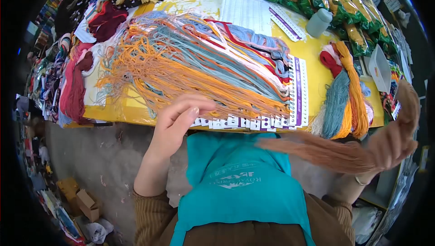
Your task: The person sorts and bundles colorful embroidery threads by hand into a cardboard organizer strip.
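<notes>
My right hand (389, 150), blurred by motion at the right, is closed round a brown skein of embroidery thread (324, 152). One part of the skein stretches left in front of my apron, and another part loops up above the hand. My left hand (179, 115) is at the table's front edge, by the orange and tan threads (181, 85). Its thumb and fingers are pressed together; whatever lies between them is too small to make out. Grey-blue, pink and red threads lie behind the orange ones, their right ends on a punched card strip (298, 90).
At the right, a bundle of grey-blue and orange skeins (346, 94) hangs over the table edge. Behind stand a pale bottle (319, 23), a printed sheet (244, 10) and bagged yellow skeins (358, 10). Pink skeins (72, 85) lie left; a cardboard box (87, 204) is on the floor.
</notes>
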The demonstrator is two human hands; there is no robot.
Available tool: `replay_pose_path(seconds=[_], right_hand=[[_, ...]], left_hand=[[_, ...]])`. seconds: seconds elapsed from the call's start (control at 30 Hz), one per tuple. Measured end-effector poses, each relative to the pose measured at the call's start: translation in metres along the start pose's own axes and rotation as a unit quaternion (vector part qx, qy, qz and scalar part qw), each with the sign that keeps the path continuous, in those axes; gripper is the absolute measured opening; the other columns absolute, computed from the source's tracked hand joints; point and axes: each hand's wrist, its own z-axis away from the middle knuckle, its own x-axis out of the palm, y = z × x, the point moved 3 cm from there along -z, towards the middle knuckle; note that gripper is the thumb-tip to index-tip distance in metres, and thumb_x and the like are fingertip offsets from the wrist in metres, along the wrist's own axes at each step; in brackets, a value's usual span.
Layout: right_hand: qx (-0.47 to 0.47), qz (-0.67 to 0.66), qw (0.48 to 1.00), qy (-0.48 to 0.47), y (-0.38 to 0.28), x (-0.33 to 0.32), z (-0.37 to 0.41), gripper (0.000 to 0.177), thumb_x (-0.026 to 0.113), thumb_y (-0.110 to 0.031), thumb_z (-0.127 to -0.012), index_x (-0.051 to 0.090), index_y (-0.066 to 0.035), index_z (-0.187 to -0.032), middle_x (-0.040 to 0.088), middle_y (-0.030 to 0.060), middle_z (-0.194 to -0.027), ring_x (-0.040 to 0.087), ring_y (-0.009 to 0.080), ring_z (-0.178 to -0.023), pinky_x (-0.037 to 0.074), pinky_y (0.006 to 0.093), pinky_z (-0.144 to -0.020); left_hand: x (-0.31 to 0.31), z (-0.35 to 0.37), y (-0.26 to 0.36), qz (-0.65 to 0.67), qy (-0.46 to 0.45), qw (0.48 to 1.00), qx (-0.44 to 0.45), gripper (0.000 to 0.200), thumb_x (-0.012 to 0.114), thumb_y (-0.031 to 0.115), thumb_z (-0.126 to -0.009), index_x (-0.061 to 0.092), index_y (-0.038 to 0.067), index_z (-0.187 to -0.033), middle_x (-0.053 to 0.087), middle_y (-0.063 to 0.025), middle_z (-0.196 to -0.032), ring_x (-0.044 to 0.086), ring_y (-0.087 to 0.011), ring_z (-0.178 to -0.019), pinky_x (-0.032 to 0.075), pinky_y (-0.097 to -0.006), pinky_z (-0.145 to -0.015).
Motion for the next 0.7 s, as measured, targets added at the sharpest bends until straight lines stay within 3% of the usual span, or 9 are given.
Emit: replay_pose_path(seconds=[0.07, 0.13, 0.23, 0.3, 0.33, 0.43, 0.53, 0.63, 0.7], right_hand=[[-0.022, 0.045, 0.997, 0.052, -0.045, -0.015, 0.007, 0.066, 0.047, -0.011, -0.099, 0.007, 0.003, -0.149, 0.055, 0.0098, -0.091, 0.039, 0.0043, -0.037, 0.037, 0.0162, -0.03], [0.06, 0.025, 0.995, -0.074, -0.075, -0.041, -0.012, 0.059, 0.047, -0.015, -0.1, 0.017, 0.008, -0.145, 0.054, 0.0106, -0.1, 0.037, 0.0047, -0.037, 0.038, 0.0156, -0.031], [0.024, 0.23, 0.97, 0.082, -0.118, -0.132, -0.033, 0.057, 0.048, -0.026, -0.098, 0.028, 0.002, -0.144, 0.058, 0.0077, -0.109, 0.051, 0.0067, -0.056, 0.044, 0.0168, -0.046], [-0.052, 0.422, 0.834, 0.351, -0.092, -0.177, -0.051, 0.044, 0.049, -0.027, -0.098, 0.045, 0.002, -0.132, 0.054, 0.0065, -0.102, 0.056, 0.0095, -0.075, 0.051, 0.0214, -0.064], [-0.032, 0.444, 0.827, 0.343, -0.062, -0.193, -0.059, 0.044, 0.05, -0.031, -0.097, 0.048, -0.004, -0.132, 0.055, 0.0061, -0.109, 0.054, 0.012, -0.093, 0.049, 0.0287, -0.075], [0.189, 0.772, 0.577, 0.189, -0.061, -0.383, -0.034, 0.054, 0.054, -0.029, -0.097, 0.04, -0.001, -0.141, 0.05, 0.0128, -0.139, 0.05, 0.0253, -0.125, 0.039, 0.0353, -0.103], [0.036, 0.86, 0.477, 0.176, -0.009, -0.385, -0.008, 0.056, 0.049, -0.03, -0.1, 0.036, 0.003, -0.143, 0.05, 0.02, -0.138, 0.051, 0.028, -0.126, 0.043, 0.0385, -0.1], [-0.065, 0.828, 0.539, 0.143, 0.004, -0.369, -0.013, 0.049, 0.049, -0.026, -0.099, 0.044, 0.003, -0.138, 0.056, 0.023, -0.132, 0.055, 0.033, -0.121, 0.044, 0.0405, -0.099], [0.042, 0.871, 0.439, 0.216, 0.006, -0.313, -0.023, 0.048, 0.052, -0.025, -0.097, 0.047, 0.004, -0.135, 0.059, 0.0234, -0.127, 0.056, 0.0354, -0.119, 0.043, 0.0407, -0.099]], left_hand=[[-0.004, 0.002, -0.014, 0.006, 0.008, 1.0, -0.029, 0.029, 0.047, 0.013, -0.098, 0.066, -0.005, -0.109, 0.064, -0.0137, -0.112, 0.061, -0.0203, -0.103, 0.048, -0.0326, -0.092], [-0.008, 0.004, -0.026, 0.022, 0.018, 0.998, -0.051, 0.028, 0.046, 0.013, -0.099, 0.066, -0.005, -0.109, 0.065, -0.0128, -0.11, 0.062, -0.0196, -0.101, 0.049, -0.0319, -0.091], [-0.02, 0.011, -0.042, 0.039, 0.045, 0.995, -0.081, 0.028, 0.047, 0.014, -0.099, 0.067, -0.004, -0.108, 0.067, -0.0118, -0.107, 0.063, -0.0192, -0.1, 0.049, -0.0322, -0.092], [-0.034, 0.017, -0.054, 0.024, 0.071, 0.992, -0.104, 0.029, 0.047, 0.016, -0.099, 0.067, -0.004, -0.107, 0.067, -0.0114, -0.106, 0.064, -0.0186, -0.099, 0.049, -0.0323, -0.091], [-0.04, 0.021, -0.058, 0.027, 0.094, 0.989, -0.11, 0.029, 0.048, 0.016, -0.099, 0.067, -0.004, -0.107, 0.068, -0.0114, -0.106, 0.064, -0.0183, -0.099, 0.049, -0.0321, -0.091], [-0.061, 0.037, -0.069, 0.028, 0.159, 0.979, -0.128, 0.029, 0.049, 0.017, -0.099, 0.066, -0.004, -0.107, 0.068, -0.0113, -0.105, 0.064, -0.0176, -0.099, 0.049, -0.0314, -0.091], [-0.082, 0.058, -0.077, 0.02, 0.211, 0.965, -0.151, 0.029, 0.049, 0.018, -0.099, 0.066, -0.004, -0.107, 0.068, -0.0109, -0.105, 0.064, -0.0169, -0.098, 0.049, -0.0305, -0.09], [-0.101, 0.075, -0.078, 0.015, 0.252, 0.952, -0.171, 0.029, 0.05, 0.019, -0.099, 0.067, -0.004, -0.107, 0.068, -0.0098, -0.104, 0.064, -0.0159, -0.097, 0.049, -0.0297, -0.089], [-0.12, 0.084, -0.086, 0.0, 0.288, 0.941, -0.179, 0.029, 0.051, 0.019, -0.099, 0.067, -0.003, -0.107, 0.068, -0.0089, -0.103, 0.063, -0.0152, -0.097, 0.049, -0.0293, -0.088]])
